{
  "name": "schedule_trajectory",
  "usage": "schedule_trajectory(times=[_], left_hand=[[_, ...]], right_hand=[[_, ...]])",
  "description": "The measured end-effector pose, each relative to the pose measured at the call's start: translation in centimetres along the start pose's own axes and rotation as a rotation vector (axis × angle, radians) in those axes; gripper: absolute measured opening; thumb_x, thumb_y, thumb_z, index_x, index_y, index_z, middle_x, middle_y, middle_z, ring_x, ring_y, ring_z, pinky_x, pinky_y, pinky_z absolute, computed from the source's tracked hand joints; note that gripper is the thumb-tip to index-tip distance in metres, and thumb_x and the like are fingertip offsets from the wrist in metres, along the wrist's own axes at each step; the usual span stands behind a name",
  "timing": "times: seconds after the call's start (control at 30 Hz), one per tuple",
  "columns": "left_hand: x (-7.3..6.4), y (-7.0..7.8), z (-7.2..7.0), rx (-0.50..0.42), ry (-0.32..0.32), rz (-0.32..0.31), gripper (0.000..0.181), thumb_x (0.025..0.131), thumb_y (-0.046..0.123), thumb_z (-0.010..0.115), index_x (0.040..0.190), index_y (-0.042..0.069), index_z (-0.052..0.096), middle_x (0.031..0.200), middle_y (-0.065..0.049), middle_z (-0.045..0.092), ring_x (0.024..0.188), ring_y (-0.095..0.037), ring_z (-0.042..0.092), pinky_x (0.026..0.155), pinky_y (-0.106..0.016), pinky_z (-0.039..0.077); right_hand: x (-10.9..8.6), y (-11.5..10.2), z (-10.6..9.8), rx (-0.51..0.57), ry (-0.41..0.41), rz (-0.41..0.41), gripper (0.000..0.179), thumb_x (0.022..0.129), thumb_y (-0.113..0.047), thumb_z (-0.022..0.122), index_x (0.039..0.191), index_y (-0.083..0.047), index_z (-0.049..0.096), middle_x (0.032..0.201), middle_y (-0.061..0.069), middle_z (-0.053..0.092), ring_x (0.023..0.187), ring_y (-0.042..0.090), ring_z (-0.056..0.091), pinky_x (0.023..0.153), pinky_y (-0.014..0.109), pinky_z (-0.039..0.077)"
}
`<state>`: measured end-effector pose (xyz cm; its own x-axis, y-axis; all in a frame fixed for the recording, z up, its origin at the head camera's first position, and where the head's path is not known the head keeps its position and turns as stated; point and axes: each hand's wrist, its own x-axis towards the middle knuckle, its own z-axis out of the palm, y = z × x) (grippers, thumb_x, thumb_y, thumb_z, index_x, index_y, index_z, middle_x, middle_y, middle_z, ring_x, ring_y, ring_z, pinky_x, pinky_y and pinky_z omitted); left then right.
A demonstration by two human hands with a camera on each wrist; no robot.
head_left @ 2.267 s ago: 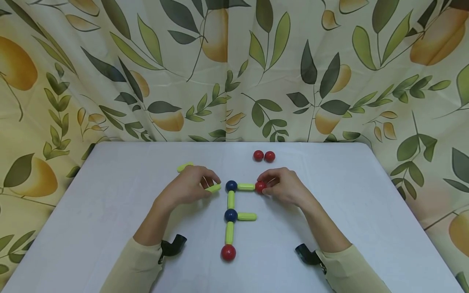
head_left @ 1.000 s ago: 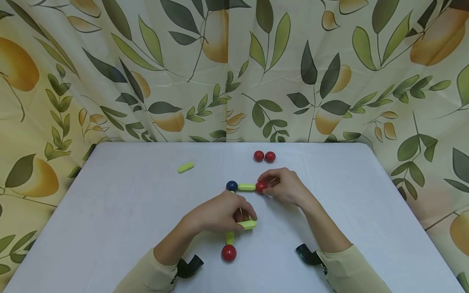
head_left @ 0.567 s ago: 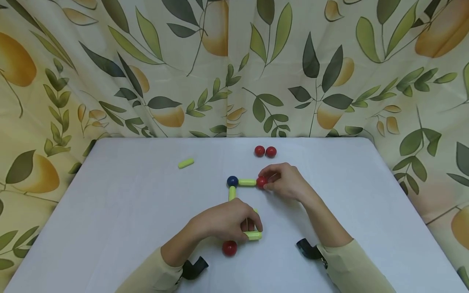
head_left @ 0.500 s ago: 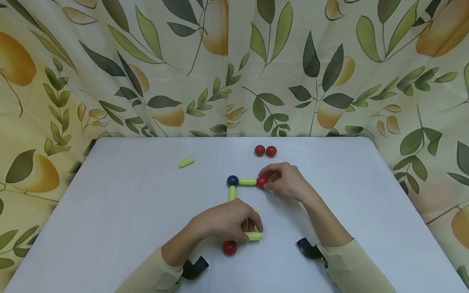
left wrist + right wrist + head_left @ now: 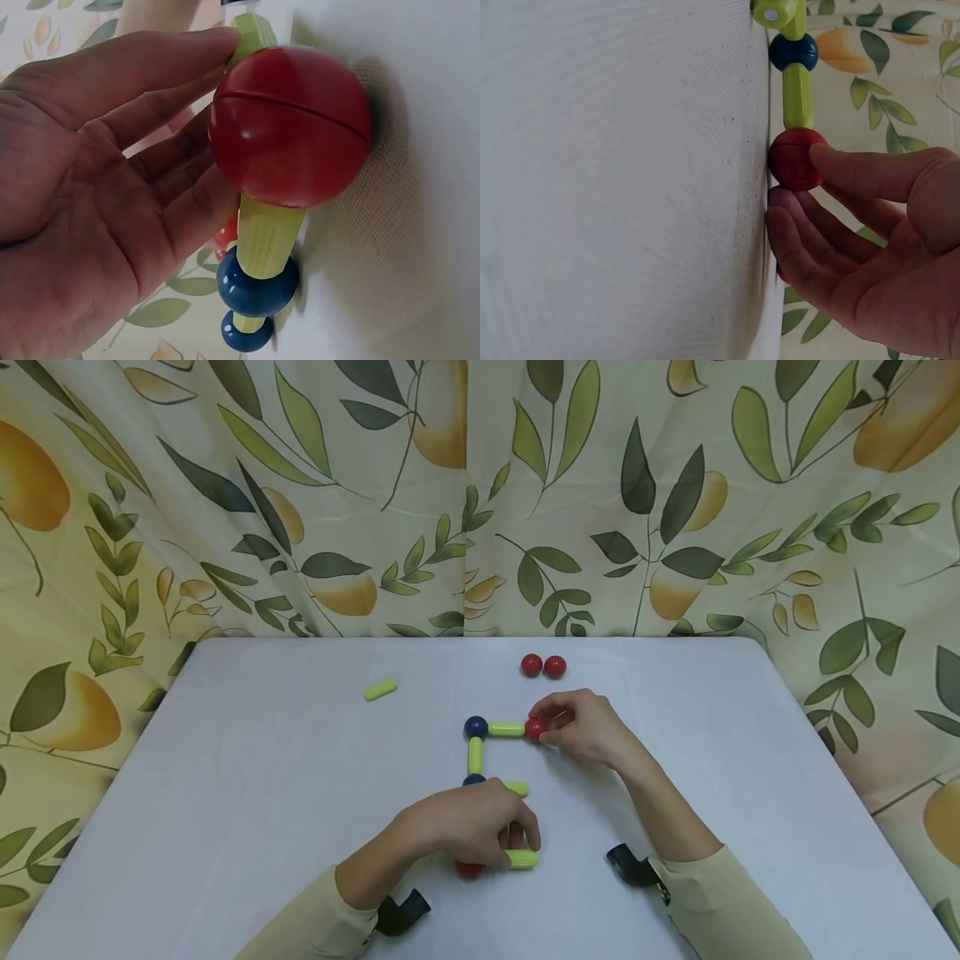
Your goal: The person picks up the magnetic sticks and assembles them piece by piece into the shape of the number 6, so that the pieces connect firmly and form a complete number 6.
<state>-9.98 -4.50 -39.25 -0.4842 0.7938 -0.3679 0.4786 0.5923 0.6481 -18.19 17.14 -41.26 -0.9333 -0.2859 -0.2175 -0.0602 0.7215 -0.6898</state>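
My left hand point(image 5: 472, 822) pinches a lime-green magnetic rod point(image 5: 522, 859) at the front of a figure built from rods and balls. That rod points right from the lower red ball point(image 5: 292, 127), its inner end hidden by my fingers. My right hand point(image 5: 585, 727) holds the upper red ball point(image 5: 799, 159) between thumb and fingers, at the end of the top rod point(image 5: 506, 729). A blue ball point(image 5: 476, 727) forms the upper corner. Below it an upright rod point(image 5: 476, 756) leads to a second blue ball point(image 5: 474, 780), partly covered by my left hand. Another rod point(image 5: 517, 788) points right there.
A loose green rod point(image 5: 380, 689) lies at the back left of the white table point(image 5: 262, 777). Two red balls point(image 5: 543, 666) sit side by side near the back edge. Behind hangs a leaf-patterned curtain point(image 5: 420, 527).
My left hand has carried its rod from left of the figure across to the lower red ball at the front. My right hand keeps its hold on the upper red ball.
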Motion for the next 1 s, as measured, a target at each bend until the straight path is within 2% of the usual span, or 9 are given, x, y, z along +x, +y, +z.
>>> schedule_trajectory(times=[0.47,0.63,0.87,1.0], left_hand=[[-0.11,0.23,0.28,-0.006,-0.048,0.008,0.021,0.089,0.005,0.080,0.106,0.017,0.080,0.077,0.012,0.062,0.070,-0.001,0.057,0.065,-0.016,0.049],[-0.16,0.25,0.30,0.014,-0.043,0.012,0.021,0.088,0.005,0.080,0.105,0.017,0.079,0.076,0.012,0.062,0.071,0.000,0.056,0.065,-0.016,0.048],[-0.32,0.46,0.52,-0.010,-0.049,-0.037,0.022,0.090,0.002,0.077,0.106,0.017,0.079,0.075,0.010,0.060,0.058,-0.004,0.056,0.054,-0.020,0.050],[-0.39,0.68,0.54,-0.002,-0.058,-0.057,0.023,0.089,0.001,0.076,0.106,0.017,0.078,0.074,0.010,0.060,0.059,-0.004,0.055,0.051,-0.020,0.047]], right_hand=[[0.06,0.04,0.01,0.009,-0.005,0.004,0.029,0.088,-0.007,0.078,0.117,-0.012,0.077,0.108,0.010,0.074,0.099,0.026,0.069,0.087,0.039,0.057],[0.09,0.09,0.00,0.006,-0.004,0.002,0.029,0.088,-0.007,0.078,0.116,-0.013,0.077,0.108,0.009,0.075,0.098,0.025,0.069,0.087,0.039,0.056],[0.11,0.11,0.04,0.000,-0.003,0.005,0.029,0.088,-0.007,0.078,0.117,-0.013,0.077,0.107,0.009,0.074,0.098,0.025,0.068,0.086,0.039,0.056],[0.07,0.08,0.06,0.000,-0.001,0.007,0.029,0.088,-0.008,0.078,0.117,-0.013,0.077,0.107,0.010,0.074,0.098,0.026,0.067,0.086,0.038,0.056]])
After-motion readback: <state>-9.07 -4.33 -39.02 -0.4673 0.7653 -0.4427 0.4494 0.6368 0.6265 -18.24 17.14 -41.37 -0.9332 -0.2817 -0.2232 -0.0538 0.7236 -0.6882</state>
